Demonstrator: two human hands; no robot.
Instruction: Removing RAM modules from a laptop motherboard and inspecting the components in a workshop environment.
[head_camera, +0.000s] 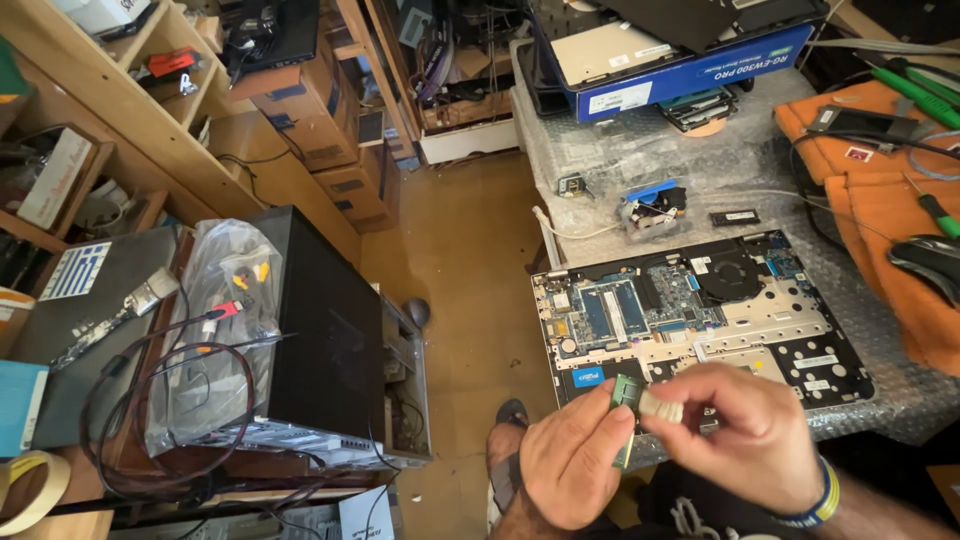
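Note:
My left hand (572, 462) pinches a small green memory module (627, 392) by its edge, low in the head view. My right hand (752, 428) holds a small white eraser-like block (662, 406) against the module's top edge. Both hands hover over the near edge of an opened laptop base (700, 310), whose motherboard, fan and bare palm rest are exposed. The laptop lies on bubble wrap (620, 150) covering the table. My right wrist wears a blue and yellow band.
A black computer tower (320, 330) stands on the floor at left, with cables and a plastic bag (215, 300) beside it. Wooden shelves (110, 90) fill the far left. Orange cloth (880, 200), screwdrivers (938, 212), a mouse (925, 262) and a blue box (690, 75) crowd the table.

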